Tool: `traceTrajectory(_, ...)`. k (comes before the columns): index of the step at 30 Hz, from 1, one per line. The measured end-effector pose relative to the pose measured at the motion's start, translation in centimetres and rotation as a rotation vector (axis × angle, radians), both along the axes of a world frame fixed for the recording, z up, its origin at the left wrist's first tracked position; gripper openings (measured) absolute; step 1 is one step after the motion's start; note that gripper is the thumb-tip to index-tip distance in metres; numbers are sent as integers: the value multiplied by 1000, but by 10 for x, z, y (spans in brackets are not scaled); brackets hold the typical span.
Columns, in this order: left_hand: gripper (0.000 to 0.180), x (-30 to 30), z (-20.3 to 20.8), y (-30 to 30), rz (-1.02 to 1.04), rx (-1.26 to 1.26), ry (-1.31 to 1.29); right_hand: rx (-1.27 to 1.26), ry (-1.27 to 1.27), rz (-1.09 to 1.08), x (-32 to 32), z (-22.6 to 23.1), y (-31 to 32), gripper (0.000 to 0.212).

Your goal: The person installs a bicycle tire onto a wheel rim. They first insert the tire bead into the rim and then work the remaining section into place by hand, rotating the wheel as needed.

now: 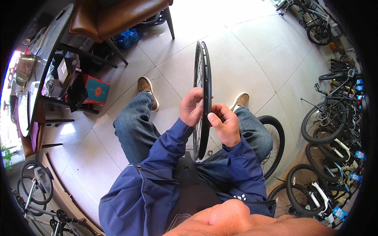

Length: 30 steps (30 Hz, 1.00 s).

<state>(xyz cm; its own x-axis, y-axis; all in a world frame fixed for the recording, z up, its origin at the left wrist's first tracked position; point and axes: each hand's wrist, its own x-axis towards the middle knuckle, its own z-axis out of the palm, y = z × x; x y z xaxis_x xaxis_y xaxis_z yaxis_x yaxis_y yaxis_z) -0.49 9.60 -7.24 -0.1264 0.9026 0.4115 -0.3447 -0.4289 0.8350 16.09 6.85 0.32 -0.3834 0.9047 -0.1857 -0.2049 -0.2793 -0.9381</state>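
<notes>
A black bicycle wheel (206,78) without a tyre stands upright between my legs, seen nearly edge-on. Small holes run along the outer face of its rim, and thin spokes show on its left side. My left hand (191,106) is closed on the wheel from the left, its fingertips partly hidden by the rim. On the other side, my right hand (225,125) has its fingers curled and thumb bent against the rim's edge, beside one of the holes. Whatever may be pinched in the right fingers is too small or hidden to make out.
Another wheel with a tyre (280,145) is beside my right leg. Rows of bicycles (327,122) line the right side; more bikes (35,188) stand lower left. A brown leather chair (114,17), a glass-topped table (43,59) and a red-and-teal box (96,89) occupy the upper left.
</notes>
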Motion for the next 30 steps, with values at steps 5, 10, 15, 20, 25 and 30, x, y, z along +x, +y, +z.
traceTrajectory(5, 19, 3, -5, -4, 3, -109, -68, 9, -28, 6, 2, -1, 2, 34)
traceTrajectory(10, 20, 1, -13, 0, 40, 15, 42, -2, -16, -2, 1, 1, 1, 33)
traceTrajectory(15, 20, 4, -15, -4, 27, -102, 20, 20, -64, -22, 2, 3, 4, 33)
traceTrajectory(20, 19, 4, -11, 1, 116, 28, 74, 0, -49, -26, 1, 1, 2, 33)
traceTrajectory(25, 13, 9, -8, -3, 126, -90, 56, -7, -22, -25, 1, -1, 1, 34)
traceTrajectory(30, 14, 11, -5, -4, 93, -88, -15, 1, -23, -15, 1, -1, 1, 34)
